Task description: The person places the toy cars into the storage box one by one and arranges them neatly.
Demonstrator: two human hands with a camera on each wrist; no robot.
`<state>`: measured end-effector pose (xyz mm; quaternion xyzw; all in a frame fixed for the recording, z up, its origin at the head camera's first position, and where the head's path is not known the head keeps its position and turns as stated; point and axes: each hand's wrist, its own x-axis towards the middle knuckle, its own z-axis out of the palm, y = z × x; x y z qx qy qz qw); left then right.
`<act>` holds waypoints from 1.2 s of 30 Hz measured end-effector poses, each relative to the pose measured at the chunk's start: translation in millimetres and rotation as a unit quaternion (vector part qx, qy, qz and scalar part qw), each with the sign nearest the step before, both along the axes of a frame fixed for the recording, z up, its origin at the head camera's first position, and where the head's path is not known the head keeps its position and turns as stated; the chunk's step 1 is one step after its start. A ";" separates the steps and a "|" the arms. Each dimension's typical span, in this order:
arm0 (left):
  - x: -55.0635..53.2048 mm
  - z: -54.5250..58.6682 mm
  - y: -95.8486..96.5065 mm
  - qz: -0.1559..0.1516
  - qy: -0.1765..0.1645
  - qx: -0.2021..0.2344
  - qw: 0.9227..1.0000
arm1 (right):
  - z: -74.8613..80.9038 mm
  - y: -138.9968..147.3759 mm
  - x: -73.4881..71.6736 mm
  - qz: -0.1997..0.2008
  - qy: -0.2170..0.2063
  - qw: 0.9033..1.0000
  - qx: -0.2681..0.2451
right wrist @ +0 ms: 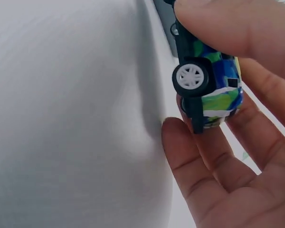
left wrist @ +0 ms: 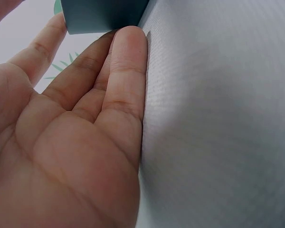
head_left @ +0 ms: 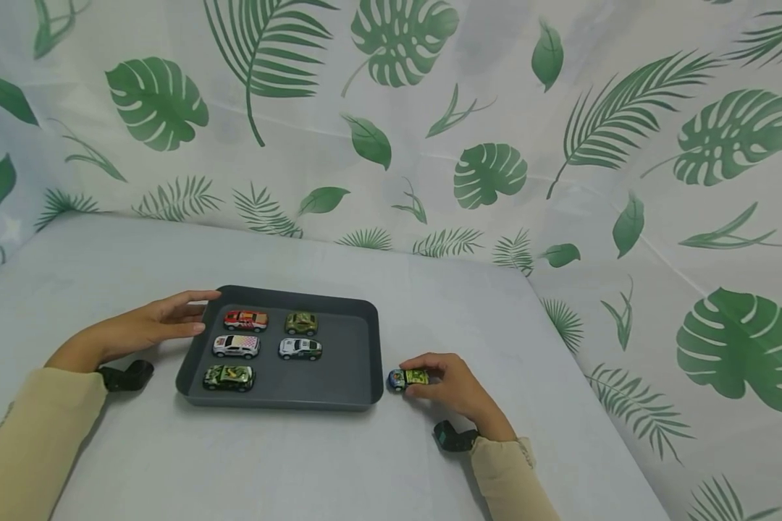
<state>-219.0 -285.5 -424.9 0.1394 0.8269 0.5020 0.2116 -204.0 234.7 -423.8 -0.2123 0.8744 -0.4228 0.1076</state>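
A toy car (head_left: 409, 378) in blue, green and yellow is pinched between the thumb and fingers of my right hand (head_left: 452, 387), just off the right side of the dark grey tray (head_left: 339, 394). The right wrist view shows the toy car (right wrist: 221, 95) close up, its white-spoked wheel facing the camera. My left hand (head_left: 153, 322) touches the tray's left rim with fairly straight fingers; in the left wrist view the fingertips meet the tray wall (left wrist: 102, 16). Inside the tray stand a red car (head_left: 245, 320), a white-pink car (head_left: 236, 346), a camouflage car (head_left: 228, 378), an olive car (head_left: 301, 323) and a white-green car (head_left: 300, 349).
The tray lies on a table with a white cloth (head_left: 287, 463). Behind and to the right hangs a leaf-patterned curtain (head_left: 417, 145) that meets the table's edges. Each wrist wears a black device, such as the one on the left (head_left: 127, 376).
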 end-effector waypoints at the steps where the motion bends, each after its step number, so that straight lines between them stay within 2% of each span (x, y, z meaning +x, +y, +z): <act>1: 0.0 0.1 0.2 0.000 0.000 0.000 1.000 | 0.9 0.0 0.2 -0.001 0.003 1.000 0.000; 17: 0.6 0.1 -0.9 -0.004 0.009 -0.005 1.000 | 22.9 -8.8 6.4 0.035 0.059 0.997 -0.030; 24: -0.1 -0.8 -0.4 -0.003 0.007 -0.003 1.000 | 24.9 -17.9 6.5 0.039 0.057 0.998 -0.014; 36: -1.2 -0.3 -0.6 -0.003 0.006 -0.009 1.000 | 30.5 -36.1 8.5 0.054 0.067 0.996 -0.026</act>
